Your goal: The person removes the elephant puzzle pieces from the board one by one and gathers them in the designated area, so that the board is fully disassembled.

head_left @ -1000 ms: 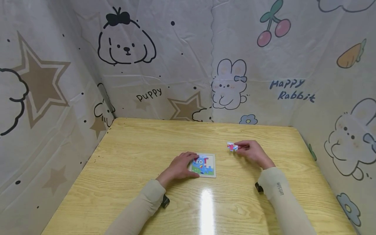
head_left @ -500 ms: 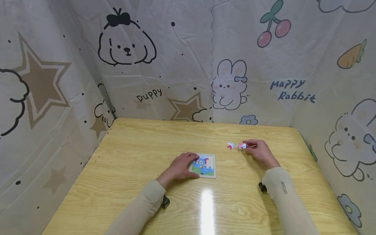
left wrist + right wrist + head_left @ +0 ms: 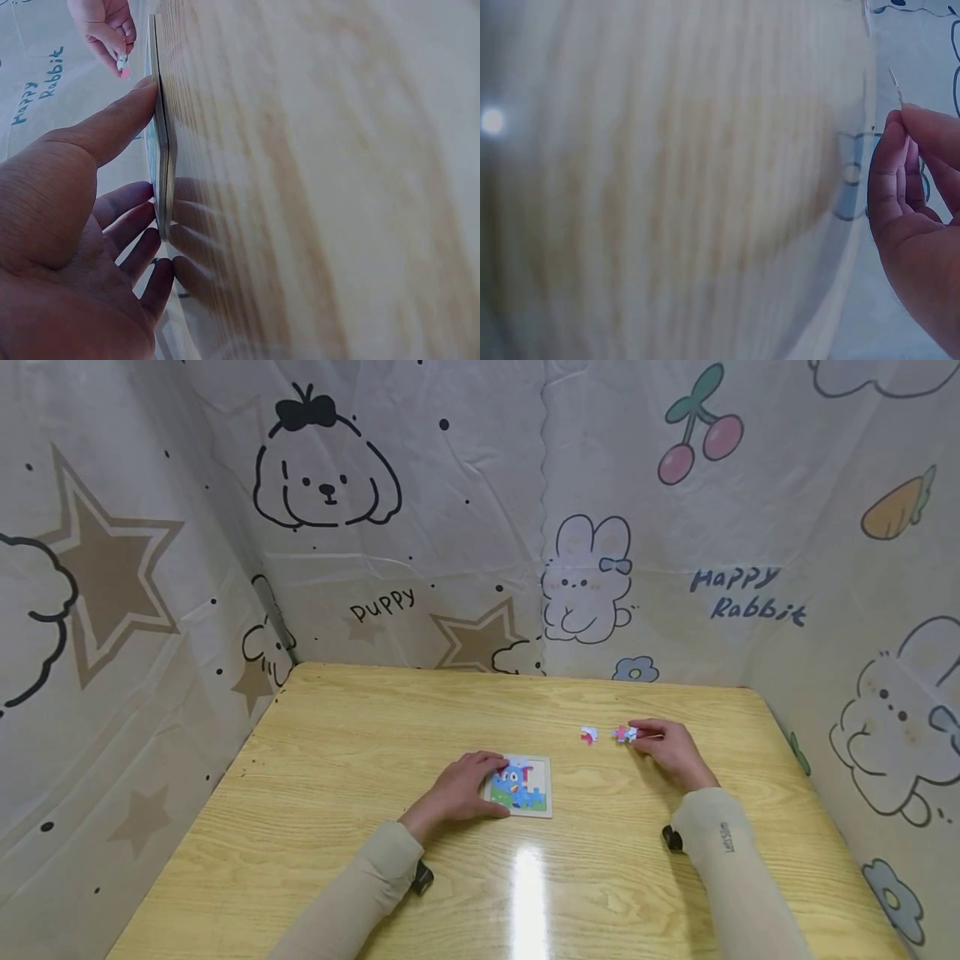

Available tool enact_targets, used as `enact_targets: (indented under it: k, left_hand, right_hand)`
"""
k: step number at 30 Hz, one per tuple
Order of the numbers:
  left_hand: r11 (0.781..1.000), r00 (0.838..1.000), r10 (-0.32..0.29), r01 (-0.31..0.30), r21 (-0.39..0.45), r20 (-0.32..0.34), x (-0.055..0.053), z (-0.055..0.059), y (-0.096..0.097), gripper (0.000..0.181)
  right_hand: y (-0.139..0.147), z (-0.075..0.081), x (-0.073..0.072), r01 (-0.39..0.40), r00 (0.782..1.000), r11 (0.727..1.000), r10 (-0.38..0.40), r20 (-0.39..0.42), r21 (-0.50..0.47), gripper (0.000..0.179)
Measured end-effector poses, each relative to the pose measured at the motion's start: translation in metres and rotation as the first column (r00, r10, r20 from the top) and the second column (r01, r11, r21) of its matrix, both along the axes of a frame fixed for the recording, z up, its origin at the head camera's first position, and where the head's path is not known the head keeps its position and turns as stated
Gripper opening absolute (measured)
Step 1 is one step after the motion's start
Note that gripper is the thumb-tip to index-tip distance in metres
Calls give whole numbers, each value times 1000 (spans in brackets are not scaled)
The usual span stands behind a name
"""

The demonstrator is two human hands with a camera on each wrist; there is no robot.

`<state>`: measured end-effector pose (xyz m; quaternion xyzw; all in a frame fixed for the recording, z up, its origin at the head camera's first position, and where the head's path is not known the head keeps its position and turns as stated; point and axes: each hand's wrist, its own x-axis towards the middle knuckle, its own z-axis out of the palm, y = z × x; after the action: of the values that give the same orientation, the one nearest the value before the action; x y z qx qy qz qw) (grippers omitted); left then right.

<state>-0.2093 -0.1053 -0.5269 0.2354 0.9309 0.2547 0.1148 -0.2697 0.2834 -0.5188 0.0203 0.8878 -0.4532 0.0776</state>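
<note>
My left hand (image 3: 456, 788) holds a small square jigsaw puzzle (image 3: 517, 795) flat on the table, thumb at the near edge and fingers at the far edge. The puzzle has a pale frame and a blue cartoon animal, with a bare gap at its upper right. In the left wrist view the thumb (image 3: 124, 120) lies along the board's side. To the right, my right hand (image 3: 673, 753) pinches a pink and light-blue puzzle piece (image 3: 624, 734) between thumb and fingertips. The right wrist view shows this piece (image 3: 895, 84) edge-on, raised off the table. Another pink and white piece (image 3: 588, 735) lies just left of it.
The wooden table (image 3: 360, 727) is bordered by a printed curtain (image 3: 465, 510) at the back and both sides. A bright light reflection (image 3: 528, 893) falls on the tabletop in front of the puzzle.
My right hand has moved right with its piece, away from the other piece, which now shows separately on the table. The left hand and the puzzle have stayed in place.
</note>
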Motion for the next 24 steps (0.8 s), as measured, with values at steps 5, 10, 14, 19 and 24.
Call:
enact_targets:
  k: [5, 10, 14, 19, 24]
  left_hand:
    - [1000, 1000, 2, -2, -8, -4, 0, -2, 0, 85]
    - [1000, 1000, 0, 0, -7, -9, 0, -1, 0, 85]
    - [1000, 1000, -2, 2, 4, -2, 0, 0, 0, 84]
    - [1000, 1000, -4, 4, -3, -4, 1, 0, -1, 84]
    - [1000, 1000, -6, 6, -1, -3, 1, 0, -1, 84]
  right_hand:
    - [0, -4, -2, 9, 1000, 1000, -8, 18, -10, 43]
    - [0, -5, -4, 25, 999, 1000, -25, 34, -17, 43]
    - [-1, -6, -5, 34, 998, 999, -33, 55, -24, 44]
    - [-3, -7, -4, 27, 998, 999, -25, 60, -21, 43]
    - [-4, -7, -3, 9, 998, 1000, -8, 58, -13, 43]
